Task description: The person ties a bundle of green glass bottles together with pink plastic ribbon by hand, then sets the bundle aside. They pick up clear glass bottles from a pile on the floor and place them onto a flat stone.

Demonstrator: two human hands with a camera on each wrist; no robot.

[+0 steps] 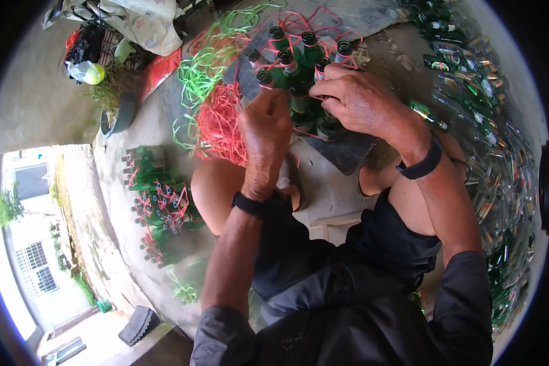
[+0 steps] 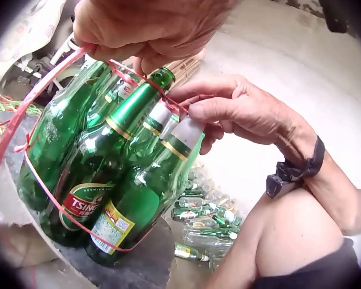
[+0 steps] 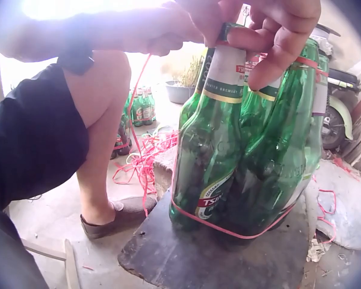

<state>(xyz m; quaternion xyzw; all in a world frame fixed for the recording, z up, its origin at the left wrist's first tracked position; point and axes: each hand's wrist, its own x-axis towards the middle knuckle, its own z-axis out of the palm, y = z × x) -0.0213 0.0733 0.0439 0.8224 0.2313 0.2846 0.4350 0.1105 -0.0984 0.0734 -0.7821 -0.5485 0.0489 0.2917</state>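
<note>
A bundle of green beer bottles stands upright on a dark board, with red plastic string running round their lower bodies. My left hand is at the near left of the bundle and pinches a length of the string, which hangs down in a loop in the left wrist view. On the other side, my right hand curls its thumb and fingers at a bottle neck and pinches the string there. Between the two hands the string crosses the necks. Labels show on the front bottles.
Piles of red string and green string lie left of the board. Further left stand tied bottle bundles. Many loose bottles cover the floor at right. A potted plant stands at the back left.
</note>
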